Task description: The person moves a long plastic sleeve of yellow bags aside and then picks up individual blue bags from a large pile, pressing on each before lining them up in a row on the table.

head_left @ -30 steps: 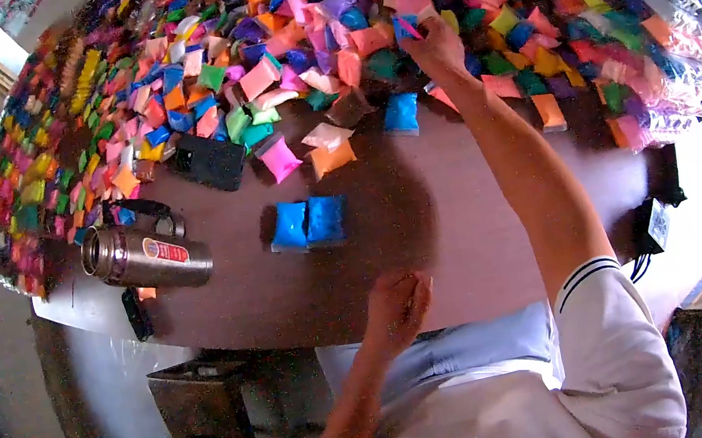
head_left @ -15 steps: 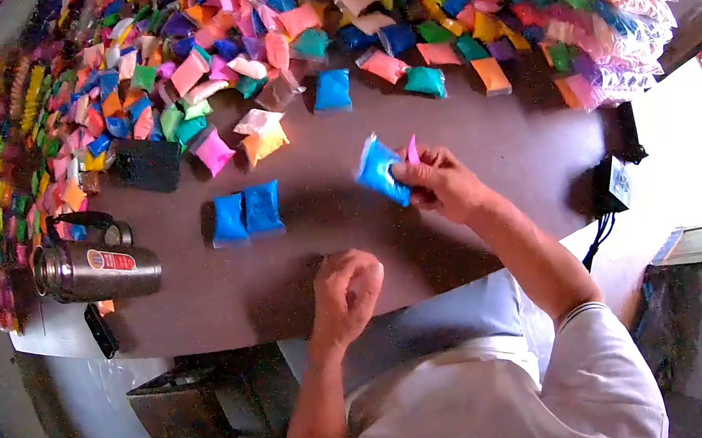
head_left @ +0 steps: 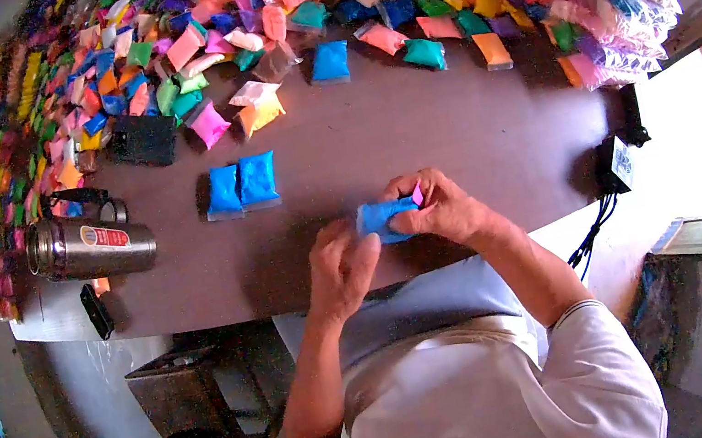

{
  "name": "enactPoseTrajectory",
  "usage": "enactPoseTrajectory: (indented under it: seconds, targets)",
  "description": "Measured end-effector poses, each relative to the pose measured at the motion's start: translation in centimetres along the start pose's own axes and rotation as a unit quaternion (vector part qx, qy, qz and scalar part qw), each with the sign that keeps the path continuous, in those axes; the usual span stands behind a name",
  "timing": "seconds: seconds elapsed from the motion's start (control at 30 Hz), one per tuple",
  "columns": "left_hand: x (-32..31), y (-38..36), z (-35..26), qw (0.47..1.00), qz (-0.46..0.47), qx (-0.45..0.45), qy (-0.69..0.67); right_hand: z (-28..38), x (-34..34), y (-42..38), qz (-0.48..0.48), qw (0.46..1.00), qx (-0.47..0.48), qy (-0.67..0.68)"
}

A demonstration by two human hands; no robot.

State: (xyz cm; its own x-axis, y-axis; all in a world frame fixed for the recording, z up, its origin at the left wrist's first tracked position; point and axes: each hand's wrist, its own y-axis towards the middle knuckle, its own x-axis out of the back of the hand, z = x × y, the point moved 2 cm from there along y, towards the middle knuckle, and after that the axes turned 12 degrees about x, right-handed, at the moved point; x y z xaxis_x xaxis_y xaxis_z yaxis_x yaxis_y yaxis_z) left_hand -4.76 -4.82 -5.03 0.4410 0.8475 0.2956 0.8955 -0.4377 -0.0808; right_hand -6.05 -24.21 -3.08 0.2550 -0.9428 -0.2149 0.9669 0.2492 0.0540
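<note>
Blue packet (head_left: 380,217) lies crosswise, gripped between both hands (head_left: 391,235).

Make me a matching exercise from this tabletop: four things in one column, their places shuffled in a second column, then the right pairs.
Things
1. small blue plastic packet
2. pair of blue packets lying side by side
3. steel cylindrical flask with a red label
4. black box with a cable

Places
A. on its side near the table's left edge
B. at the table's right edge
C. held between the left hand and right hand
D. flat on the brown table, beyond the hands

Pairs: 1-C, 2-D, 3-A, 4-B
</note>
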Motion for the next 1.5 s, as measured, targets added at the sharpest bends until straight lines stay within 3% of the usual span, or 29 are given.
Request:
enactPoseTrajectory:
  seconds: [0.07, 0.17, 0.23, 0.33, 0.5, 0.6, 0.67, 0.77, 0.83, 0.97, 1.13, 1.5]
  targets:
    - [0.2, 0.0, -0.3, 0.999, -0.009, 0.045, -0.025, 0.0, 0.1, -0.1, 0.024, 0.999, -0.012, -0.024]
    - [0.1, 0.2, 0.3, 0.999, -0.034, 0.005, -0.017, -0.6, -0.3, 0.0, 0.020, 0.998, -0.045, -0.047]
    - [0.1, 0.2, 0.7, 0.999, -0.028, 0.018, -0.013, -0.6, -0.9, 0.1, -0.043, 0.998, -0.012, 0.036]
    - [0.1, 0.2, 0.4, 1.000, -0.021, 0.022, 0.001, 0.1, -1.9, 0.0, -0.084, 0.995, 0.015, 0.056]
    - [0.2, 0.1, -0.1, 0.999, -0.005, 0.049, 0.004, -1.2, -1.9, 0.0, -0.077, 0.997, 0.030, 0.010]
    - [0.3, 0.2, 0.4, 0.999, -0.001, -0.016, 0.043, -1.2, -1.7, 0.5, -0.054, 0.998, 0.031, 0.020]
    - [0.4, 0.1, 0.6, 1.000, 0.003, 0.030, -0.005, -0.8, -2.1, 0.7, -0.043, 0.998, 0.034, 0.029]
    - [0.1, 0.0, 0.5, 0.996, 0.002, 0.074, -0.054, 0.3, -3.0, 0.4, -0.101, 0.990, 0.031, 0.091]
    - [0.2, 0.1, 0.6, 0.998, -0.010, 0.055, -0.034, 0.2, -2.4, -0.7, -0.162, 0.985, -0.053, 0.009]
    - [0.3, 0.2, 0.5, 0.999, -0.024, 0.016, 0.039, -0.6, -2.7, -1.7, -0.164, 0.986, -0.023, 0.033]
    - [0.1, 0.2, 0.5, 0.999, -0.022, 0.004, 0.027, -1.1, -3.0, -1.4, -0.195, 0.979, 0.022, 0.048]
    - [0.2, 0.2, 0.6, 0.999, -0.029, 0.001, 0.021, -1.5, -3.8, -1.2, -0.176, 0.984, 0.004, 0.013]
